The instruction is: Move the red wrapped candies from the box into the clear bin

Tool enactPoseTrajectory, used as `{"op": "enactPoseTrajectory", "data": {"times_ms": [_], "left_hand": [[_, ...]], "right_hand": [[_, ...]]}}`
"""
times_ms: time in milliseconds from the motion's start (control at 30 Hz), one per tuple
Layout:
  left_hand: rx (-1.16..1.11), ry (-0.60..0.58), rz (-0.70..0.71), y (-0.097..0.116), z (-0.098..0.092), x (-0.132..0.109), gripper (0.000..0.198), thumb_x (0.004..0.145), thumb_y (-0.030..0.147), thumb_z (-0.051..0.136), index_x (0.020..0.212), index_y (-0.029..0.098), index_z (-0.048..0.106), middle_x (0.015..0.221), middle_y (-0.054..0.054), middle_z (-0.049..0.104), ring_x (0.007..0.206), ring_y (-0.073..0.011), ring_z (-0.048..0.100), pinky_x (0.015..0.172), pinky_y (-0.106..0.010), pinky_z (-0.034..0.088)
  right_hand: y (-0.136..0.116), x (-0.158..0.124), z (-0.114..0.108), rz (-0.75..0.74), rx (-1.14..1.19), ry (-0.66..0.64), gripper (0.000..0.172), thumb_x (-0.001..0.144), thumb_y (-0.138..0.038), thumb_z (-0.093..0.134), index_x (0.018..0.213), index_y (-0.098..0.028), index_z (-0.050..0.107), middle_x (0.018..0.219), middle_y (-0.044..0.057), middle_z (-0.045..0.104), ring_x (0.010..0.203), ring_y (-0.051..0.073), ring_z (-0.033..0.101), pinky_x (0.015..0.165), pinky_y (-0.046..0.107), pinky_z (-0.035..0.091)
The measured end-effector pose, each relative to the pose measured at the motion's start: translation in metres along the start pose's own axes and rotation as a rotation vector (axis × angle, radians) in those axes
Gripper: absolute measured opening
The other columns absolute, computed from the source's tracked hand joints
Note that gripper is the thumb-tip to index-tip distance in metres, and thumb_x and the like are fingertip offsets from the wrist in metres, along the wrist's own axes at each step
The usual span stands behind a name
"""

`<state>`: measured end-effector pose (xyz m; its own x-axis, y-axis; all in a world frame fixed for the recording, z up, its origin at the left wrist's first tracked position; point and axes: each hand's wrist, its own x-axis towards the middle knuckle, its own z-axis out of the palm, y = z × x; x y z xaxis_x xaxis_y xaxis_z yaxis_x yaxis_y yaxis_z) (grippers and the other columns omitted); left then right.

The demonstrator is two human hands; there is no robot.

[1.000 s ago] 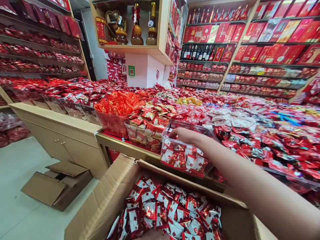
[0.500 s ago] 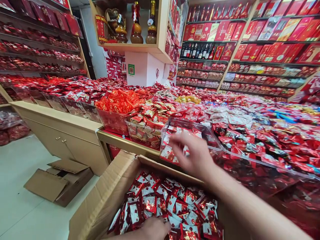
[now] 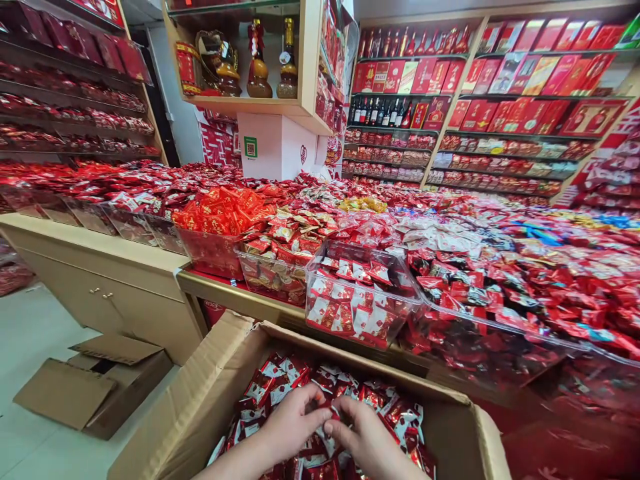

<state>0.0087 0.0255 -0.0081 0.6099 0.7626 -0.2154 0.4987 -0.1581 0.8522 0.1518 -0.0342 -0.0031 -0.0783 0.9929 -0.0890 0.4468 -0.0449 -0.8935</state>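
Both my hands are over an open cardboard box (image 3: 440,393) full of small red-and-white wrapped candies (image 3: 285,373). My left hand (image 3: 295,423) and my right hand (image 3: 363,433) meet in the middle, fingertips pinched together. Between them shows a bit of a red wrapped candy (image 3: 334,413), mostly covered by the fingers. Just beyond the box, on the counter's edge, stands a clear plastic bin (image 3: 370,340) partly filled with the same red-and-white candies; neither hand touches it.
Clear bins of gold-and-red candies (image 3: 280,280) and bright red packets (image 3: 215,247) line the counter to the left. More candy bins (image 3: 480,333) run to the right. An open-flapped cardboard box (image 3: 125,380) lies on the floor at left. Stocked shelves (image 3: 415,127) stand behind.
My right hand has come down from the clear bin into the cardboard box and met my left hand, which has risen slightly. The view has shifted a little to the right.
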Motion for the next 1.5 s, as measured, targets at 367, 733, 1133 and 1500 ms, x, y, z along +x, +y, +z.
{"op": "enactPoseTrajectory", "data": {"times_ms": [367,733,1133,1500], "left_hand": [[-0.679,0.144,-0.009,0.027,-0.003,-0.009,0.026,0.067,0.041,0.057,0.07,0.017,0.047,0.061,0.004,0.052,0.053,-0.0093,0.048,0.05,-0.022,0.041],[-0.45,0.217,0.047,0.033,-0.013,-0.01,0.024,0.065,0.037,0.06,0.069,0.013,0.062,0.065,-0.001,0.061,0.062,-0.0133,0.051,0.06,-0.023,0.039],[-0.564,0.317,0.047,0.036,-0.014,-0.007,0.023,0.065,0.037,0.061,0.065,0.014,0.062,0.062,0.0,0.06,0.062,-0.0132,0.052,0.063,-0.023,0.039],[-0.9,0.143,-0.131,0.038,-0.013,-0.012,0.029,0.059,0.035,0.068,0.076,0.013,0.058,0.068,0.0,0.06,0.059,-0.0093,0.054,0.055,-0.021,0.042]], "right_hand": [[-0.007,-0.006,-0.002,0.094,0.472,0.081,0.031,0.064,-0.045,0.06,0.076,-0.017,0.052,0.06,-0.002,0.053,0.05,0.01,0.045,0.046,0.021,0.037],[-0.004,-0.004,0.002,0.1,0.587,0.142,0.033,0.06,-0.048,0.062,0.065,-0.018,0.05,0.054,-0.005,0.044,0.043,0.008,0.041,0.042,0.02,0.037],[-0.012,-0.002,-0.003,0.043,0.473,0.217,0.038,0.065,-0.05,0.057,0.055,-0.018,0.039,0.045,-0.007,0.031,0.042,0.006,0.03,0.041,0.019,0.025],[-0.015,-0.004,-0.014,0.139,0.751,0.236,0.03,0.059,-0.039,0.067,0.07,-0.014,0.055,0.054,-0.003,0.052,0.047,0.007,0.045,0.045,0.018,0.036]]}}
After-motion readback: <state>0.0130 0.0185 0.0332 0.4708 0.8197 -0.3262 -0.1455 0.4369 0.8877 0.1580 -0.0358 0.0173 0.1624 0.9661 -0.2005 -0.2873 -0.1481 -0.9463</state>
